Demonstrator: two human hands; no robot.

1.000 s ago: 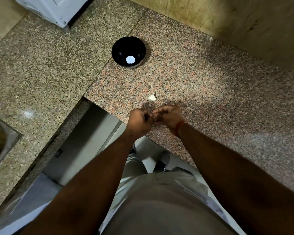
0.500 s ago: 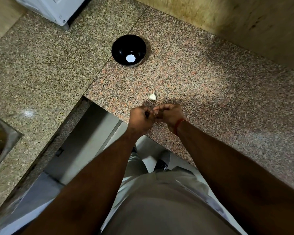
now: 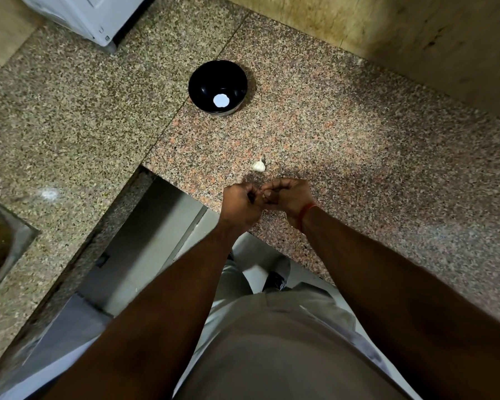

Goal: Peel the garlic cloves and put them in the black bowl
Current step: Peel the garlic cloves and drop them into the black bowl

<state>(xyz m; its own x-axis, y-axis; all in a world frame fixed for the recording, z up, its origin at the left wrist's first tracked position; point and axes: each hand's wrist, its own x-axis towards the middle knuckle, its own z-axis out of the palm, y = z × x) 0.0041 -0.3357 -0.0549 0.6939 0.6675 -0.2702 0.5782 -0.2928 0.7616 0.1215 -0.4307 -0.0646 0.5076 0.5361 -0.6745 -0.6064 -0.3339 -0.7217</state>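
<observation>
A black bowl [image 3: 217, 86] stands on the granite counter [image 3: 358, 157], with a round white spot showing at its bottom. A small white garlic head [image 3: 259, 166] lies on the counter between the bowl and my hands. My left hand [image 3: 240, 201] and my right hand [image 3: 289, 196] are together just above the counter's front edge, fingers curled. Between their fingertips they pinch a small garlic clove [image 3: 262, 194], mostly hidden by the fingers. A red thread circles my right wrist.
A steel sink [image 3: 0, 243] sits at the far left. A white appliance [image 3: 93, 15] stands at the back left, and a yellowish wall [image 3: 416, 39] runs along the back right. The counter has a cut-out corner below my left hand, with floor beneath.
My hands have stayed together at the counter's edge, with only small finger movements on the clove. The bowl and the garlic head have not moved.
</observation>
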